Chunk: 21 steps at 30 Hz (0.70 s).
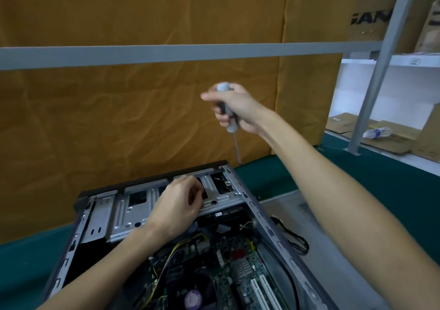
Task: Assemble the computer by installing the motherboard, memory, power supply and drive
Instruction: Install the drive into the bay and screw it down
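Observation:
An open grey computer case (pixel 266 224) lies on its side on the green bench. Inside it sits the green motherboard (pixel 238 266) with white slots and yellow cables. A silver drive cage (pixel 133 212) spans the case's far end. My left hand (pixel 176 205) rests on the cage with fingers curled, pinching something too small to make out. My right hand (pixel 235 107) is raised above the case's far corner and grips a grey screwdriver (pixel 228 109), its shaft pointing down, the tip just above the case edge.
A grey side panel (pixel 316 216) with a black cable (pixel 297 238) lies right of the case. An orange-brown sheet hangs behind a grey rail (pixel 166 52). A sloping metal post (pixel 378 71), shelves with cardboard boxes and a plastic bottle (pixel 377 133) stand at the right.

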Available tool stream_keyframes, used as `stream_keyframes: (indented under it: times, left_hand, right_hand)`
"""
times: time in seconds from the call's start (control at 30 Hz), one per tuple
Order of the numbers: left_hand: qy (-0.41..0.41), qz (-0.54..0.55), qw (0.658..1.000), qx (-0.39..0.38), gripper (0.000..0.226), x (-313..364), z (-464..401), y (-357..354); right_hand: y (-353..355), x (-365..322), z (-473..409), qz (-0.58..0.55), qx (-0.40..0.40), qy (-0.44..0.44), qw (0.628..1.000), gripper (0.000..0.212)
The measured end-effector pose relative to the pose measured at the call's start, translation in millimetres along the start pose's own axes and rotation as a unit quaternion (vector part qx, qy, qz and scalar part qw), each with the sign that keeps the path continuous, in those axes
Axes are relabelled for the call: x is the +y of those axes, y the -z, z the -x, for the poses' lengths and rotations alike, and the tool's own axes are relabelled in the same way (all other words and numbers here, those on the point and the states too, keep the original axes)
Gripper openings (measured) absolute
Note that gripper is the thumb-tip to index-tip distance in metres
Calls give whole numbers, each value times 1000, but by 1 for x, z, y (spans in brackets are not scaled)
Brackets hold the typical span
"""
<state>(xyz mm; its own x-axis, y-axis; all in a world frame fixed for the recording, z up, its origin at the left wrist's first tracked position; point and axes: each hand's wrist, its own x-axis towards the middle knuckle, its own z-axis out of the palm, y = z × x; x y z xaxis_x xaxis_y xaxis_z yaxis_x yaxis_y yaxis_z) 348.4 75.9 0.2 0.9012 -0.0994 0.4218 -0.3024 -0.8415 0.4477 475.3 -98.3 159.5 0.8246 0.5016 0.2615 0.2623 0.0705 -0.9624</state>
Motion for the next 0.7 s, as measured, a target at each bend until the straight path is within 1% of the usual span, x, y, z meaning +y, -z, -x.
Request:
stream_keyframes:
  times: [0.03,0.07,0.1,0.17,0.2,0.23,0.33,0.4,0.5,0.7]
  left_hand:
    - [-5,-14,1000,-10,7,1,-1,0]
    - [-5,-24,1000,-17,7,1,-3,1]
    - [-7,-33,999,-17,8,1,-4,1]
    - [-6,-47,999,-15,13,-1,-5,1]
    - [3,-47,999,-21,16,-2,-4,1]
    - [18,-43,999,-28,20,-3,-4,1]
    - [33,-52,998,-27,25,-7,-3,-3]
    - [25,-68,997,-21,25,-7,-3,-6]
    - [26,-65,997,-14,25,-9,-3,-7]
    - [21,-65,997,-20,25,-13,-3,-7]
  right_hand:
    - [14,13,5,66,12,-47,997,20]
    - [28,30,10,140,36,-100,984,20]
    - [42,52,17,222,65,-154,961,19]
    - [67,102,34,361,103,-231,898,18]
    - [76,129,45,403,107,-250,874,17]
    - [84,153,55,430,108,-259,858,15]
    - [93,203,77,461,118,-282,833,14]
    - [91,219,81,477,125,-273,826,16]
    - [87,229,81,504,118,-259,815,12]
    - [87,238,78,531,112,-254,801,17]
